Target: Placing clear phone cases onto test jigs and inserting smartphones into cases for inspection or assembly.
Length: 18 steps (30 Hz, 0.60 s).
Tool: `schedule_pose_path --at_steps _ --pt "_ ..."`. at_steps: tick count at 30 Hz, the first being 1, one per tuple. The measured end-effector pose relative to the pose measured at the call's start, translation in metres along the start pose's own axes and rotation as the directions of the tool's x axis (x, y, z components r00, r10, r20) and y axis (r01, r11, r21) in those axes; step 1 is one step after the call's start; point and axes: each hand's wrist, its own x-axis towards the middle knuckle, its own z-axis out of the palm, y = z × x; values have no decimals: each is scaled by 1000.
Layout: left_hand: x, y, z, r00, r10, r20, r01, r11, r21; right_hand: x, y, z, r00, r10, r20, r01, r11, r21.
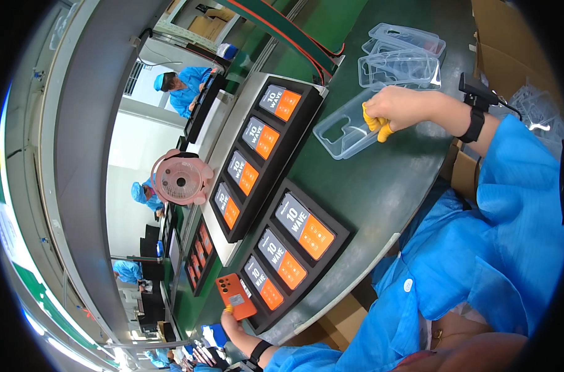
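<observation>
My left hand [232, 322], with a yellow finger cot, grips the lower end of an orange smartphone [240, 302]. The phone's back shows round camera lenses and a pale label. It is held over the near corner of a black tray [341, 239] bearing three phones with grey-and-orange printed faces. Over to the right, my right hand [387, 111] has its fingers curled in yellow finger cots. They close on the edge of a clear plastic phone-shaped shell [341, 147] at the green table surface. The fingertips' exact contact is partly hidden.
More clear shells [397, 68] lie piled at the far right. A second black tray [304, 127] of printed phones stands beyond the first, on a pale rail. Behind it is a pink fan [181, 178]. Cardboard [518, 46] borders the table's right edge. Co-workers in blue [186, 90] sit farther away.
</observation>
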Motion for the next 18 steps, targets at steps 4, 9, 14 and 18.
schedule_pose_path --at_steps 4,9,14,18 --pt "-35 35 14 968 208 -144 -212 977 -13 21 8 -8 977 -19 -212 -35 968 -250" --pt "-105 34 128 909 398 122 -275 794 -542 -20 -65 -1 985 -150 89 111 932 344" --pt "-166 11 218 857 420 299 -99 704 -704 -2 -58 48 895 -160 417 0 933 359" --pt "-194 -10 272 805 432 407 -57 739 -672 -5 -43 42 879 -15 477 -352 655 669"
